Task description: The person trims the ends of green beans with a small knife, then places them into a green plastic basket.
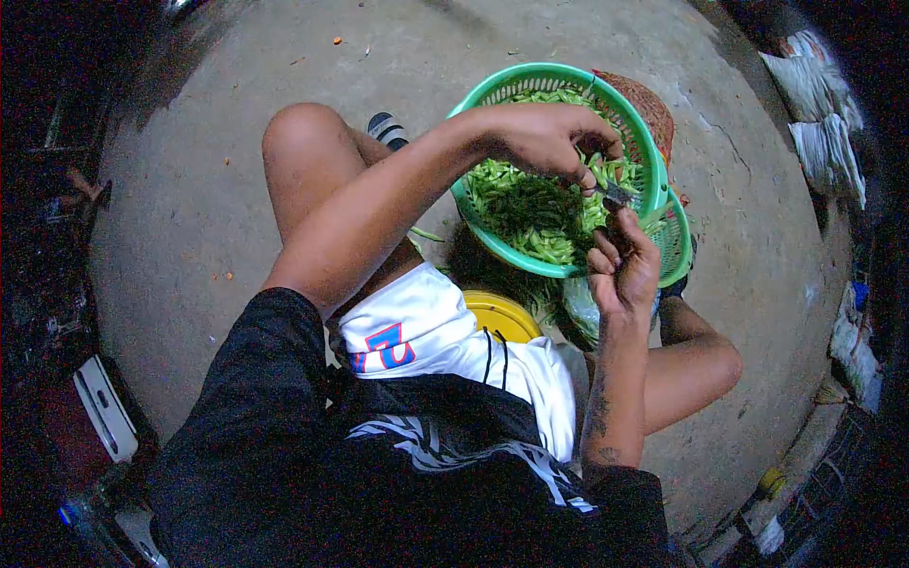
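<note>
A round green plastic basket [489, 239] holds a heap of sliced green vegetable pieces [544, 244]. Over it, my left hand [554, 142] is bent with its fingertips pinched at one end of a small dark knife blade [615, 194]. My right hand [625, 260] is closed just below, by the basket's near right rim, its thumb up close to the other end of the blade. A pale green strip [655, 216] shows beside that thumb. What the right fingers grip is hidden.
A second green basket [677, 241] and a reddish-brown mesh sack [649, 106] stand against the first. Between my legs sit a yellow round container [504, 316] and a clear plastic bag [580, 310]. White sacks [826, 156] lie at the right, on the concrete floor's edge.
</note>
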The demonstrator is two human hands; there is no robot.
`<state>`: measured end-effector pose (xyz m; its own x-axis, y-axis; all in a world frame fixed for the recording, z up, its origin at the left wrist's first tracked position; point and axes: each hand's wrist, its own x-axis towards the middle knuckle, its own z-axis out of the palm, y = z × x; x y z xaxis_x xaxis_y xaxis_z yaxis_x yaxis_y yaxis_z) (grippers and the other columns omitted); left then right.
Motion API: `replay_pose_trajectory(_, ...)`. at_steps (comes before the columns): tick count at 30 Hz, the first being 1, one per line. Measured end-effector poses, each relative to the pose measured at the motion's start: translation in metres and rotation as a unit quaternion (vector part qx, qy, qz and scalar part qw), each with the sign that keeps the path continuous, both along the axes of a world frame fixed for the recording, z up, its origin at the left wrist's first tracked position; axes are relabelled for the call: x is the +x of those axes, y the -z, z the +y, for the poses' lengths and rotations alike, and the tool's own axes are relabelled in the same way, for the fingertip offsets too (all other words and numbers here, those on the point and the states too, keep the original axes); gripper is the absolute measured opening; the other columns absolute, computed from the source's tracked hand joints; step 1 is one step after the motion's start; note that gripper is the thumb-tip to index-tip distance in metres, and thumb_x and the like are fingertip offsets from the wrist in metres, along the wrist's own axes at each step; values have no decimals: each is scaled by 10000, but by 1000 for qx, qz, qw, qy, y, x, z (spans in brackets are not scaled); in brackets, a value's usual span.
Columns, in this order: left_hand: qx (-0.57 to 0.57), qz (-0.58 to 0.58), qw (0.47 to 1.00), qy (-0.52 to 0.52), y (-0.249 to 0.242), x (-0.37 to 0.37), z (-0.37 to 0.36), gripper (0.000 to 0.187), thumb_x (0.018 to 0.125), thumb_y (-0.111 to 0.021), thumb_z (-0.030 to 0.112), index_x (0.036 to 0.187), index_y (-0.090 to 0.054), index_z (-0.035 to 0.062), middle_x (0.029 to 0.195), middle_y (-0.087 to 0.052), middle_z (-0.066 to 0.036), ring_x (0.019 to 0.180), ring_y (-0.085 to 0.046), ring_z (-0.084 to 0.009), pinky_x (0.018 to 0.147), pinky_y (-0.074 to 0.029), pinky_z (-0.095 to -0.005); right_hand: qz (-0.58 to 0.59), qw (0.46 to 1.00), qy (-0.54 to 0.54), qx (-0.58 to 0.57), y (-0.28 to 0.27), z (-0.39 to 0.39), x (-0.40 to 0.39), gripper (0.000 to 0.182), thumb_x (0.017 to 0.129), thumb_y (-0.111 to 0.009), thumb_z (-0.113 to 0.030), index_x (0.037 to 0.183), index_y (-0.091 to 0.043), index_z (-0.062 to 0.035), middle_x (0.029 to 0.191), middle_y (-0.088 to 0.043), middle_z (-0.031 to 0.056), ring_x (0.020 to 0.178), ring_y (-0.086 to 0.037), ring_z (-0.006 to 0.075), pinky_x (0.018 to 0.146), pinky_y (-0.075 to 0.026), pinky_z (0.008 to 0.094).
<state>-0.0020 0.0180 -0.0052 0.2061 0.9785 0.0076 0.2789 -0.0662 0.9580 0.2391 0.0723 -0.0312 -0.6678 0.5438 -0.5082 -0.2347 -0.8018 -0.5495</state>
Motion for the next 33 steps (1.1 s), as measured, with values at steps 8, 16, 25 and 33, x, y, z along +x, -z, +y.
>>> replay_pose_trajectory(8,34,-21,998,39,2,-1,2,424,852,-763,151,1236,-616,47,998,-662,-45,909,-590,-144,778,-505,-330,50,998,-23,-42,0,0,-3,91,974,-604,-111,1062,-595,-88,811,-546,-17,525,-311,49,431,-231,203)
replay_pose_trajectory(16,-54,-31,997,55,-7,6,-4,374,857,-744,100,1213,-633,76,1027,-680,-39,890,-628,-121,817,-509,-322,80,995,-4,-54,19,3,4,113,973,-616,-110,1084,-612,-88,870,-632,7,516,-321,41,426,-236,196)
replay_pose_trajectory(25,-51,-70,996,-17,-1,-20,4,332,880,-718,55,1201,-638,38,1015,-666,-37,832,-607,-116,716,-514,-274,-222,940,-15,257,-21,-19,-15,216,963,-674,-218,1113,-694,-63,893,-659,-8,563,-433,36,433,-309,208)
replay_pose_trajectory(33,-32,-68,997,29,4,-1,3,360,875,-735,72,1222,-647,29,1060,-698,-39,953,-634,-137,884,-522,-323,-177,899,-111,384,15,-9,-10,268,988,-665,-296,1054,-721,-43,899,-665,-27,735,-559,70,663,-436,236)
